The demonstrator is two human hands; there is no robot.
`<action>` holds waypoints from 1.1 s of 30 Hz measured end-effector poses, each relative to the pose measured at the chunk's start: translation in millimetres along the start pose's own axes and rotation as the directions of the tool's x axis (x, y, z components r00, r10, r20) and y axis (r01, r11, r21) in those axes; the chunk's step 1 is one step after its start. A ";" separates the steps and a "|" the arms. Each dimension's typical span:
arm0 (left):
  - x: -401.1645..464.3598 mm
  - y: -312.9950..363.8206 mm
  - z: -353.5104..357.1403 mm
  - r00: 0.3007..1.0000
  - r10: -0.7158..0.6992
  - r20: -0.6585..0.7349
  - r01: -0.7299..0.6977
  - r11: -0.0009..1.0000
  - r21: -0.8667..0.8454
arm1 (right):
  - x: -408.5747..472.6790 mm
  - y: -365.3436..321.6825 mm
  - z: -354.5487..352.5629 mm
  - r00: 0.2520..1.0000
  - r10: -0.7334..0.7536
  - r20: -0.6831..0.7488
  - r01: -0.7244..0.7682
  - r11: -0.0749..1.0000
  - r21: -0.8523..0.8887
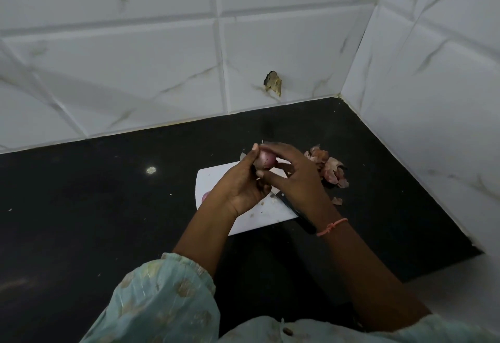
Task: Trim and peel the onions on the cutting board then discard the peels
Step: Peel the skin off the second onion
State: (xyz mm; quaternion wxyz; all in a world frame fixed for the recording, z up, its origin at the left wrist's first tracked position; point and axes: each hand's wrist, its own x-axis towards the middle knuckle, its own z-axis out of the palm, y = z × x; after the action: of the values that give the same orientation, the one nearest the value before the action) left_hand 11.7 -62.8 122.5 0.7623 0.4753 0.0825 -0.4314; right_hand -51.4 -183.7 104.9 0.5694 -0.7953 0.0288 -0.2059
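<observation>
A small purple onion [266, 161] is held above the white cutting board [216, 180]. My left hand [240, 183] grips it from below and the left. My right hand [295, 172] curls over its top, fingers on the skin. A knife [290, 206] with a black handle lies on the board under my right wrist. Another onion [205, 196] peeks out at the board's left edge beside my left wrist. A heap of pink peels [328, 167] lies on the counter right of the board.
The black counter [108, 207] meets white tiled walls at the back and right, forming a corner. A stray peel [337, 201] lies near the board. A chipped hole [273, 82] marks the back wall tile.
</observation>
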 end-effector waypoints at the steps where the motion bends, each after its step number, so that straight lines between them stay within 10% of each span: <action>1: -0.3 0.0 0.5 1.000 -0.014 -0.007 0.014 1.000 -0.010 | 0.7 2.7 2.2 0.999 -0.035 -0.027 0.034 0.998 -0.044; 16: -2.4 1.0 3.9 0.987 -0.155 0.053 0.159 0.983 -0.088 | 9.7 18.6 -2.7 0.916 0.037 -0.399 -0.099 0.986 -0.135; 23: -1.0 1.2 5.0 0.983 -0.173 0.058 0.180 0.971 -0.155 | 5.7 4.9 -1.5 0.962 0.178 -0.208 -0.178 0.984 0.022; 33: 4.1 -1.9 5.6 0.992 -0.123 -0.021 0.114 0.965 -0.238 | 5.1 2.1 10.2 0.964 -0.045 -0.261 -0.029 0.961 -0.274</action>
State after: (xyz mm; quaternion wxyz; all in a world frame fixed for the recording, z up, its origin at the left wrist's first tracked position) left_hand 11.3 -69.9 122.1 0.7848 0.3829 0.1750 -0.4549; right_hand -42.6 -176.8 101.7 0.4436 -0.8321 0.1295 -0.3067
